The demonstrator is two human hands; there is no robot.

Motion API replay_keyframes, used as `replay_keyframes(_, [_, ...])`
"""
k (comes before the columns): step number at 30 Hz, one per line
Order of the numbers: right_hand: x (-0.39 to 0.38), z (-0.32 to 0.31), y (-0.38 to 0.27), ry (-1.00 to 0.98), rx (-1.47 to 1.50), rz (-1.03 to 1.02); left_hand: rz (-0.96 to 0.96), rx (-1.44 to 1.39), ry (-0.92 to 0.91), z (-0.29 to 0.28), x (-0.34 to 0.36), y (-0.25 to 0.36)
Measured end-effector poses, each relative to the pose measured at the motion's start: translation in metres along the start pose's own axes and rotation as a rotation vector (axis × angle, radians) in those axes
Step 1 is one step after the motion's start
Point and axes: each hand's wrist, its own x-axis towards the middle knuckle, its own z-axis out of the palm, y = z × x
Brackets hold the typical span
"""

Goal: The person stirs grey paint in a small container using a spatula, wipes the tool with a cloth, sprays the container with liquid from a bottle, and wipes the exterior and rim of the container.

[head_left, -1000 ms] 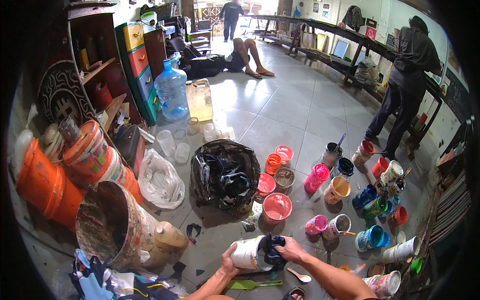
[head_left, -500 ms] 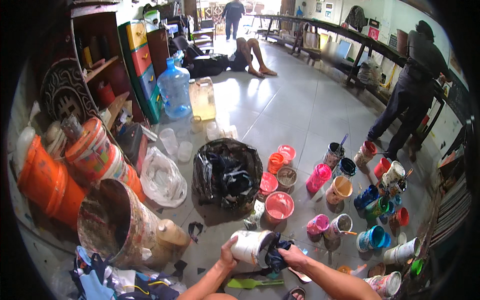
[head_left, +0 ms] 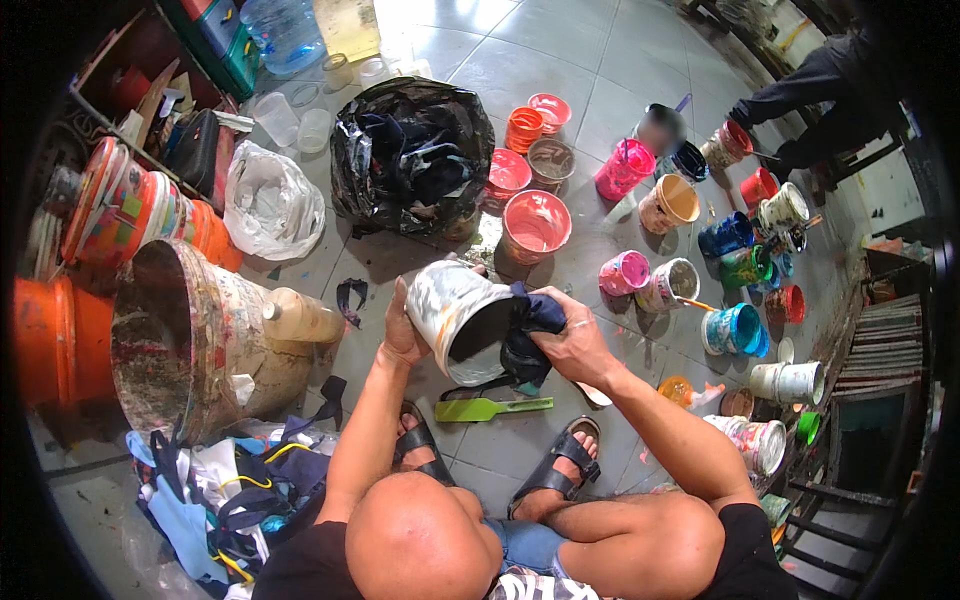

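A white paint-smeared bucket [head_left: 447, 297] is tilted on its side above the floor, its dark mouth turned toward me and to the right. My left hand [head_left: 407, 322] grips it by the side near the base, some fingers hidden behind it. At the rim, my right hand [head_left: 578, 338] is closed on a dark navy rag [head_left: 530, 340], which is pressed against the bucket's edge and hangs below it. Under the bucket, a lime-green flat tool [head_left: 497, 408] lies on the tiles between my sandalled feet.
A black bag [head_left: 410, 150] of dark cloth stands ahead. Open paint pots, including a pink one [head_left: 537, 225] and a turquoise one [head_left: 733, 327], spread to the right. At left are a large stained bin [head_left: 205, 340] and a cloth heap [head_left: 225, 490]. A person's leg [head_left: 800, 100] shows far right.
My view has tipped down, bringing my knees and feet into sight. The bucket's mouth has turned more toward me, with both hands still on the bucket and rag.
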Motion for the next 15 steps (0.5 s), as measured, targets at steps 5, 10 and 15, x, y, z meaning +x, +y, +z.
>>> replay_keyframes(5, [0.013,-0.003,-0.017,-0.125,-0.717,-0.506,-0.363,-0.137,-0.126,-0.038,-0.018,0.008])
replay_keyframes(10, [0.014,0.005,-0.01,-0.118,-0.808,-0.54,-0.36,-0.012,0.096,-0.026,-0.015,-0.017])
replay_keyframes(15, [0.023,0.0,-0.015,0.042,-0.724,-0.355,-0.219,-0.105,0.203,-0.008,-0.016,-0.047])
